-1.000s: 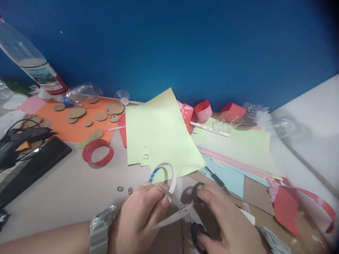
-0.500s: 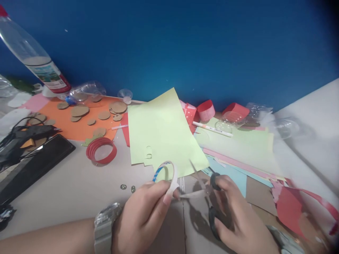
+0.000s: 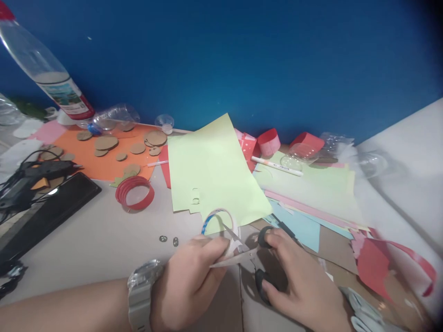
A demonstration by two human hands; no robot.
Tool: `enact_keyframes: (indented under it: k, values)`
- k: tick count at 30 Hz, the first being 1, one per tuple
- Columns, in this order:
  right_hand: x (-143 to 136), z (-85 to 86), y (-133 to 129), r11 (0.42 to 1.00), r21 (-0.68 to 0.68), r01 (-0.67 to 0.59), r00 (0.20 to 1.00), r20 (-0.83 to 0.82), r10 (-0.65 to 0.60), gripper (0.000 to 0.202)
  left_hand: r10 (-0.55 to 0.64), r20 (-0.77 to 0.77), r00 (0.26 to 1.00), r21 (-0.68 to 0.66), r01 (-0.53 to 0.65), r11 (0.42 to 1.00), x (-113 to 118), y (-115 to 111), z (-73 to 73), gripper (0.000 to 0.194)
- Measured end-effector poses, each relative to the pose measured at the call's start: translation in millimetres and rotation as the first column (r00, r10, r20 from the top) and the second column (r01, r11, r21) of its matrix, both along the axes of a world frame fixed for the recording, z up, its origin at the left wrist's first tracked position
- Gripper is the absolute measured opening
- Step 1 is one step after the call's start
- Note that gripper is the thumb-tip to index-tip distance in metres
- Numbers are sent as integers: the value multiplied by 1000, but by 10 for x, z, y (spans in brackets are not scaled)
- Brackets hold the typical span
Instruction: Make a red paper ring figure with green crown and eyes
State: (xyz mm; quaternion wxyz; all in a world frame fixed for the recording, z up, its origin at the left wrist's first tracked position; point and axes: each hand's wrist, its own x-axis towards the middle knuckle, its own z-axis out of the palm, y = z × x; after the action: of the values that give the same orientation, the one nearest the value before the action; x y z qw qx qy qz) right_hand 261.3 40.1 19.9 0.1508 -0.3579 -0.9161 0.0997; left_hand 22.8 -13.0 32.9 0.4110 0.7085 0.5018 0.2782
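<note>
Low in the middle, my left hand (image 3: 192,281) pinches a thin ring (image 3: 206,223), white on one side with blue print on the other. Its loop stands up in front of a pale green paper sheet (image 3: 214,170). Black-handled scissors (image 3: 235,259) are in my right hand (image 3: 304,283), with fingers and thumb in the handle loops. Their blades are spread, one reaching across the ring's opening and the other lying by my left fingers. The white band of the ring sits between the blades. Whether they are cutting into it, I cannot tell.
A coiled red ring (image 3: 136,192) and two small metallic pieces (image 3: 176,241) lie left of my hands. Cardboard discs (image 3: 106,142) cover an orange sheet (image 3: 86,159). A tall bottle (image 3: 65,94), a glue gun (image 3: 51,170) and a white marker (image 3: 277,166) are farther out.
My right hand has brought the scissors leftward, so the blades now surround the ring's white band. My left hand keeps hold of the ring. The view has shifted slightly.
</note>
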Motion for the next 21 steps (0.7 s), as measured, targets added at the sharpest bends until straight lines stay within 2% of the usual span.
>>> enact_keyframes:
  k: [9, 14, 18, 21]
  values:
    - [57, -60, -34, 1000, -22, -6, 1000, -14, 6, 47, -2, 17, 1000, -22, 2, 1000, -5, -8, -15, 22]
    - [70, -80, -30, 1000, -15, 6, 1000, 1, -6, 41, 49, 42, 998, 88, -53, 995, 1, -30, -49, 21]
    - [60, -50, -14, 1000, 1, -5, 1000, 17, 5, 36, 17, 18, 1000, 42, -18, 999, -4, -23, -29, 25]
    - [73, -44, -19, 1000, -22, 1, 1000, 24, -1, 37, 6, 23, 1000, 58, -8, 998, -5, 2, -20, 24]
